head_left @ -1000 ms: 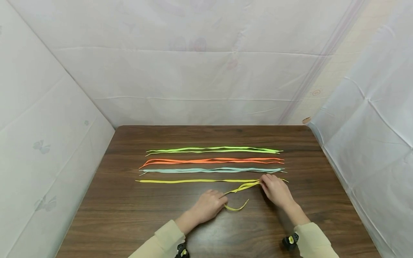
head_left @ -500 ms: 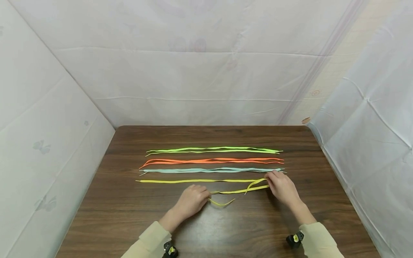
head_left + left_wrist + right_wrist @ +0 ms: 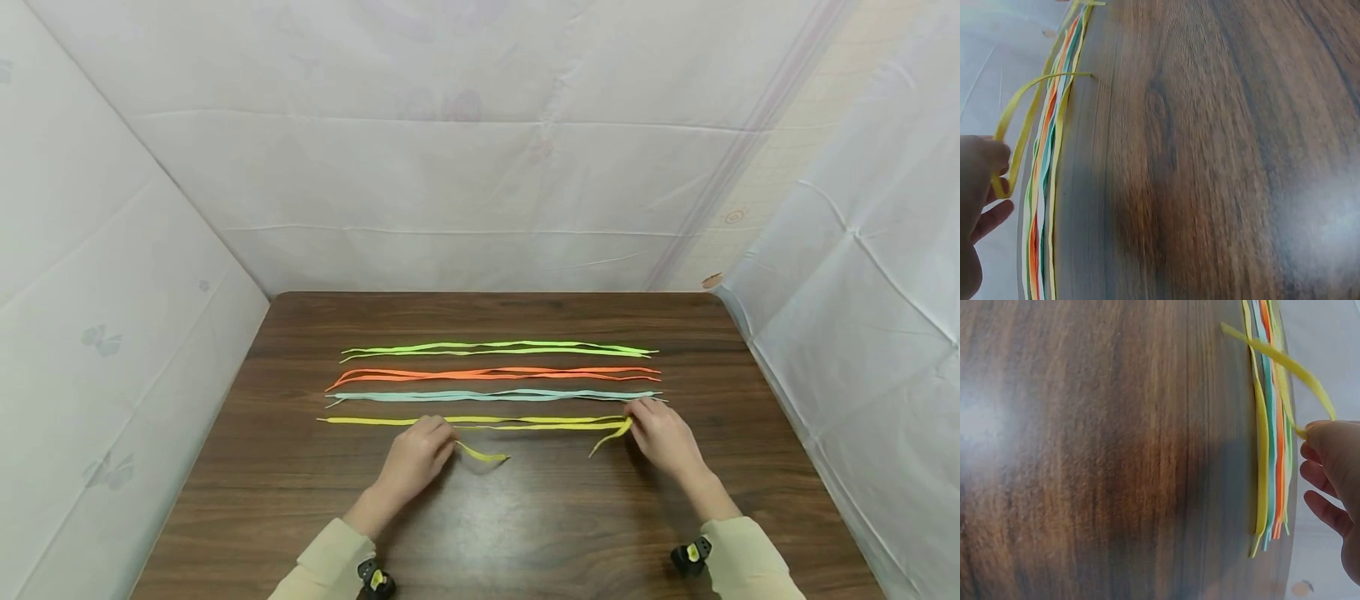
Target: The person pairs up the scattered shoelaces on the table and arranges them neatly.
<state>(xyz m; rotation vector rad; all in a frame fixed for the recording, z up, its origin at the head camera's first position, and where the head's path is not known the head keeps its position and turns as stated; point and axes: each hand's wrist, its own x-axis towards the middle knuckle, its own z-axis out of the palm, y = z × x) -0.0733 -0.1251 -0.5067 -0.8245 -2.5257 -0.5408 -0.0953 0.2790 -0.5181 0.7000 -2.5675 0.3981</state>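
A yellow shoelace [image 3: 542, 427] is stretched between my two hands. My left hand [image 3: 416, 454] pinches it, and a short loose end trails to the right. My right hand [image 3: 663, 435] pinches it farther right, with another free end hanging toward the front. Just behind it, a second yellow shoelace [image 3: 358, 422] lies straight on the table, partly hidden by both hands. In the left wrist view the held lace loops between thumb and fingers of the left hand [image 3: 979, 200]. The right wrist view has the right hand [image 3: 1338, 469] pinching the lace above the table.
Behind the yellow laces lie pale blue shoelaces [image 3: 495, 395], orange shoelaces [image 3: 450, 375] and lime green shoelaces [image 3: 480, 347], in parallel rows on the dark wooden table [image 3: 510, 533]. White sheeting [image 3: 420, 183] surrounds the table's back and sides.
My left hand has moved left and away from me, my right hand slightly right. The bunched yellow shoelace between them has been drawn out straight, closer to the lying yellow one.
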